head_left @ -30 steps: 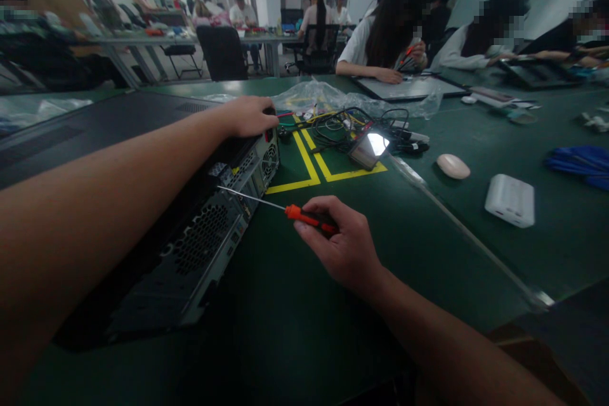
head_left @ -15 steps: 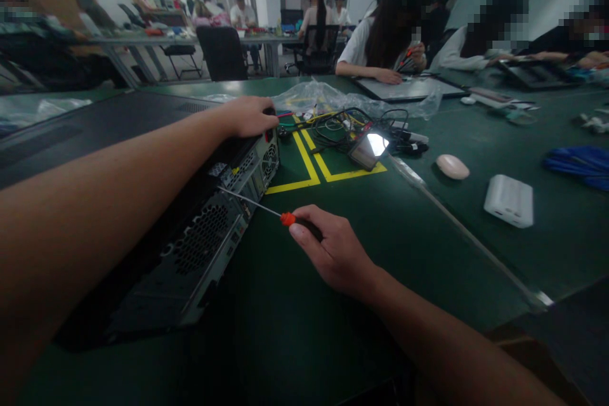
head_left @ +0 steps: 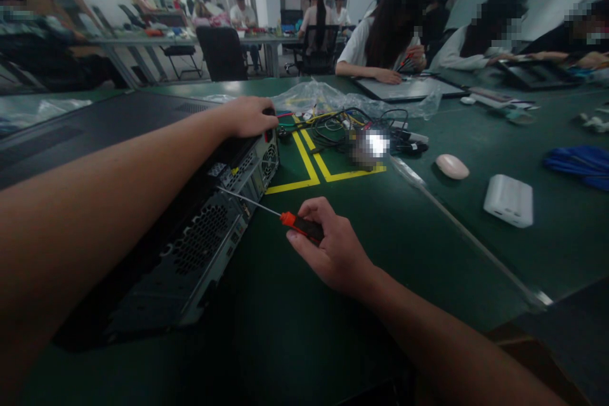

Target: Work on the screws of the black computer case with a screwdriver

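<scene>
A black desktop computer case (head_left: 128, 111) lies on its side at the left, its rear panel with vents and ports facing me. My left hand (head_left: 250, 117) is closed over the far upper corner of the case, its fingertips partly hidden. In my right hand (head_left: 340, 250) is a screwdriver (head_left: 288, 219) with an orange and black handle. The thumb and index finger are slightly loosened around the handle. The long thin shaft reaches left to the rear panel, its tip at the panel's upper edge near the middle.
Behind the case lie tangled cables (head_left: 333, 130) and clear plastic wrap (head_left: 309, 95). On the green table (head_left: 428, 254) at right are a pink oval object (head_left: 451, 166), a white box-shaped device (head_left: 509, 201) and a blue cable bundle (head_left: 578, 163). Co-workers sit across the table.
My right thumb and index finger have loosened and shifted back on the screwdriver handle, showing more of it. The shaft, the case and my left hand stay in place.
</scene>
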Demonstrator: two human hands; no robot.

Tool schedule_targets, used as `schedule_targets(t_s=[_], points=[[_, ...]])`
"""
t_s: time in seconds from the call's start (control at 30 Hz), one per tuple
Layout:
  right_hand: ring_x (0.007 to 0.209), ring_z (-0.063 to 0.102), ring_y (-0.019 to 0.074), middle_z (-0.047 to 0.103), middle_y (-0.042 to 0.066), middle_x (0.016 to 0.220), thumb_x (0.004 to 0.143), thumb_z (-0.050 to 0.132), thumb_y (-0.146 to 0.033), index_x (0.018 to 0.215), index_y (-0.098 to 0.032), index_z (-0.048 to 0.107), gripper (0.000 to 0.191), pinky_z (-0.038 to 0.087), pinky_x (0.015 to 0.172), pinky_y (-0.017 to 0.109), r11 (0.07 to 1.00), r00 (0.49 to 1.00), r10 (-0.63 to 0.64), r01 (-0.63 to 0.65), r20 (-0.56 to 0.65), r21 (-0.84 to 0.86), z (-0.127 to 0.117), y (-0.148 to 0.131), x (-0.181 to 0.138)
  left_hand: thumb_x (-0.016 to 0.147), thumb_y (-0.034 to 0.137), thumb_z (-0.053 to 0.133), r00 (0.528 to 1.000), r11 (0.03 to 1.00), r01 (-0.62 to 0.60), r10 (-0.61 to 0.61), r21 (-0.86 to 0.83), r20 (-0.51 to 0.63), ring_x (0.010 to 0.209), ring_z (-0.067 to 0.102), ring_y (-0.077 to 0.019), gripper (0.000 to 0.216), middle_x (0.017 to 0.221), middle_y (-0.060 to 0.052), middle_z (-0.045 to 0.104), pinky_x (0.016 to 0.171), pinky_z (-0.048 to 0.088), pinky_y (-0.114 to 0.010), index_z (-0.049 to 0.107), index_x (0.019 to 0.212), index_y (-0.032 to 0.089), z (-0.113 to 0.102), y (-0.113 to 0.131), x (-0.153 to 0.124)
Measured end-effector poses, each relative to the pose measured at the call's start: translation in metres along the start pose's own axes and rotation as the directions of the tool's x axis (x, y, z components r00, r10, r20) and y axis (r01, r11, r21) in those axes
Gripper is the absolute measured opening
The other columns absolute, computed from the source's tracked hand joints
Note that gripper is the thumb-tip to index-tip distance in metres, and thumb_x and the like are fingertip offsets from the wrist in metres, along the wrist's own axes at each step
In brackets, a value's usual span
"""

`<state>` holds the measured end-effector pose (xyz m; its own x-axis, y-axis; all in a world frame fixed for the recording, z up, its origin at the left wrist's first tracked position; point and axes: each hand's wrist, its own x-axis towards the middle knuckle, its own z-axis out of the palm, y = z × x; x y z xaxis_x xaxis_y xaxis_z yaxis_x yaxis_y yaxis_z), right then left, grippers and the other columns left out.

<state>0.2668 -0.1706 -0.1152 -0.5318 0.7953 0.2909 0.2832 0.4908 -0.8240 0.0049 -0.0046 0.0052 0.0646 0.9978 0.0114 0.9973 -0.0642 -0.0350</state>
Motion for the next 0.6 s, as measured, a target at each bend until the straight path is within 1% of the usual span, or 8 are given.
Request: schedule_targets(t_s=[0.1, 0.27, 0.33, 0.43, 0.5, 0.6], points=[[0.071, 0.058, 0.0163, 0.075, 0.000, 0.098, 0.104, 0.069, -0.037, 0.112, -0.029, 0.052, 0.021, 0.045, 0.072, 0.033, 1.000, 1.000, -0.011, 0.011, -0.002, 0.004, -0.0008, -0.0006, 0.0001, 0.106, 0.053, 0.045, 1.000, 1.000, 0.011, -0.011, 0.021, 0.008, 0.143, 0.074, -0.0368, 0.074, 0.160, -0.014, 0.078, 0.119, 0.056, -0.043, 0.070, 0.169, 0.023, -0.0011, 0.0017, -0.0016], [0.078, 0.067, 0.0197, 0.077, 0.003, 0.101, 0.107, 0.068, -0.038, 0.120, -0.028, 0.057, 0.020, 0.046, 0.074, 0.034, 0.997, 0.990, 0.059, -0.054, 0.125, -0.048, -0.0010, 0.0002, 0.0007, 0.105, 0.054, 0.048, 1.000, 1.000, 0.009, -0.009, 0.018, 0.007, 0.142, 0.074, -0.0387, 0.075, 0.158, -0.015, 0.080, 0.118, 0.057, -0.044, 0.069, 0.170, 0.022, -0.0002, 0.0011, -0.0004], [0.079, 0.068, 0.0204, 0.077, 0.003, 0.101, 0.108, 0.067, -0.038, 0.122, -0.027, 0.057, 0.021, 0.047, 0.075, 0.034, 0.997, 0.987, 0.072, -0.065, 0.147, -0.049, -0.0004, 0.0007, 0.0007, 0.104, 0.053, 0.048, 1.000, 1.000, -0.006, 0.006, 0.005, -0.001, 0.141, 0.074, -0.0398, 0.076, 0.155, -0.016, 0.081, 0.117, 0.057, -0.046, 0.070, 0.170, 0.021, 0.0009, -0.0004, 0.0012], [0.073, 0.063, 0.0184, 0.074, 0.001, 0.096, 0.107, 0.069, -0.039, 0.121, -0.028, 0.056, 0.023, 0.045, 0.073, 0.034, 0.998, 0.991, 0.062, -0.059, 0.118, -0.029, 0.0002, 0.0009, 0.0004, 0.103, 0.052, 0.048, 1.000, 1.000, -0.022, 0.022, 0.002, -0.010, 0.141, 0.074, -0.0405, 0.076, 0.154, -0.016, 0.082, 0.117, 0.057, -0.048, 0.070, 0.169, 0.020, 0.0019, -0.0020, 0.0025], [0.068, 0.058, 0.0166, 0.071, -0.001, 0.093, 0.107, 0.070, -0.040, 0.119, -0.028, 0.055, 0.023, 0.044, 0.072, 0.033, 0.999, 0.995, 0.046, -0.044, 0.091, -0.015, 0.0002, 0.0005, 0.0000, 0.104, 0.052, 0.047, 1.000, 1.000, -0.021, 0.021, 0.000, -0.008, 0.142, 0.074, -0.0392, 0.076, 0.155, -0.016, 0.081, 0.118, 0.057, -0.046, 0.070, 0.169, 0.020, 0.0015, -0.0019, 0.0022], [0.066, 0.054, 0.0151, 0.069, -0.002, 0.092, 0.107, 0.071, -0.039, 0.115, -0.028, 0.055, 0.021, 0.043, 0.071, 0.032, 1.000, 0.998, 0.017, -0.017, 0.058, 0.000, 0.0000, -0.0004, -0.0006, 0.105, 0.052, 0.044, 1.000, 1.000, -0.010, 0.010, 0.002, 0.006, 0.144, 0.073, -0.0377, 0.076, 0.160, -0.016, 0.078, 0.119, 0.056, -0.044, 0.069, 0.169, 0.020, -0.0002, 0.0000, 0.0003]])
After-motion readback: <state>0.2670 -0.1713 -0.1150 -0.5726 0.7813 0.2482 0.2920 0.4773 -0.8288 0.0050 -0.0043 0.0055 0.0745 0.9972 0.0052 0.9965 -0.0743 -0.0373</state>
